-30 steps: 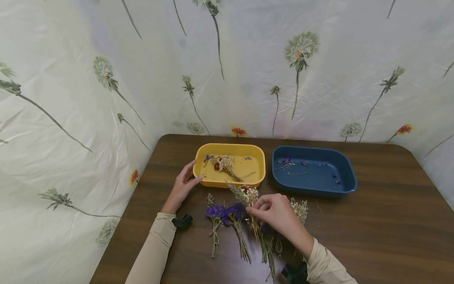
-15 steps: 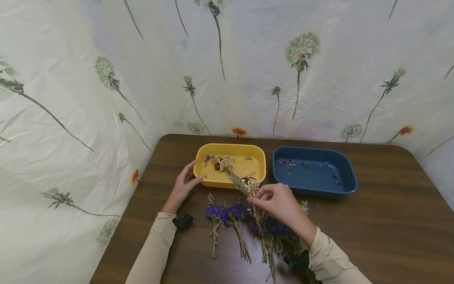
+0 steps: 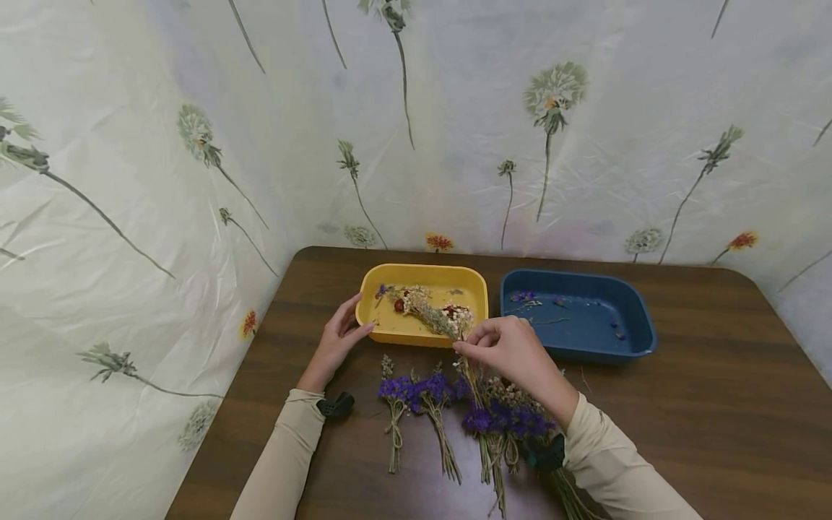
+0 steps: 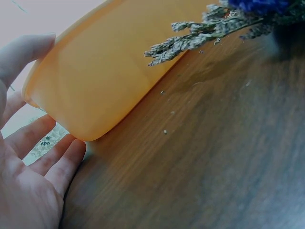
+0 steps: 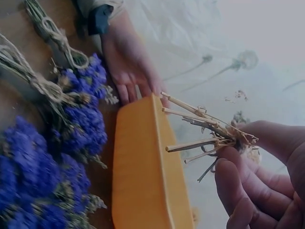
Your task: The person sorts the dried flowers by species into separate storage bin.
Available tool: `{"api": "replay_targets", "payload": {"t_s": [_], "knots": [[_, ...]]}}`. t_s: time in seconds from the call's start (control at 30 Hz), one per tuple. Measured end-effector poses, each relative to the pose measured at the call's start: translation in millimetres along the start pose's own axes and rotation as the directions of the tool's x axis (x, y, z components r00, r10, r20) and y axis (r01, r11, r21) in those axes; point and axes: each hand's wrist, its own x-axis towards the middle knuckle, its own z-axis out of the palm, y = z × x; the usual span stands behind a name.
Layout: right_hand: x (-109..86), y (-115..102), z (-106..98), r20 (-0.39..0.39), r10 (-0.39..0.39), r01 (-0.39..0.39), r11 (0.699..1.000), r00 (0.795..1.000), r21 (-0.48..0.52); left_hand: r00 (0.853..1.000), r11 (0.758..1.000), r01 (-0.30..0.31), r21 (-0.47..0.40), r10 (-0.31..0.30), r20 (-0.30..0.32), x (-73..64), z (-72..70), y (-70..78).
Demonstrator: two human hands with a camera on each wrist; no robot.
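Observation:
My right hand (image 3: pixel 516 354) pinches a bunch of dried flowers (image 3: pixel 458 316), cream and dark red, by its stems between thumb and fingertips. The flower heads hang over the near right part of a yellow tray (image 3: pixel 403 338); the stems (image 5: pixel 190 148) point back toward me. A similar bunch (image 3: pixel 411 297) lies inside the tray. My left hand (image 3: pixel 330 354) rests against the tray's left end, thumb (image 4: pixel 33 50) at the rim and fairly straight fingers (image 4: pixel 59 164) along the outer wall.
Several purple bunches (image 3: pixel 432 393) tied with twine lie on the brown table (image 3: pixel 708 375) in front of the tray, some partly under my right arm. To the right stands a blue tray (image 3: pixel 578 339) with loose petals and stem bits. A flower-printed sheet (image 3: pixel 442 115) hangs behind.
My right hand has lifted the cream and red bunch away from the purple bunches and up over the yellow tray's near edge. The left hand has stayed at the tray.

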Motion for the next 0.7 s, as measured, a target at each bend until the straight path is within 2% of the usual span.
{"api": "replay_targets", "payload": {"t_s": [0.13,0.37,0.63,0.7], "knots": [[8.6,1.8,-5.4,0.012,-0.016,0.016,1.000,1.000,-0.010,1.000,1.000,0.016,-0.014,-0.016,0.013,-0.4,0.5,4.2],[30.7,6.0,-13.7,0.052,-0.082,0.083,0.996,0.995,-0.029,1.000,1.000,0.020,-0.018,-0.020,0.023,-9.3,3.4,28.6],[60.0,12.3,-17.7,0.075,-0.104,0.109,0.992,0.992,-0.059,1.000,1.000,0.019,-0.020,-0.019,0.019,-9.1,3.7,29.3],[66.0,14.5,-17.1,0.079,-0.104,0.109,0.993,0.991,-0.055,1.000,1.000,0.023,-0.016,-0.023,0.018,-6.4,3.0,24.1]]}}
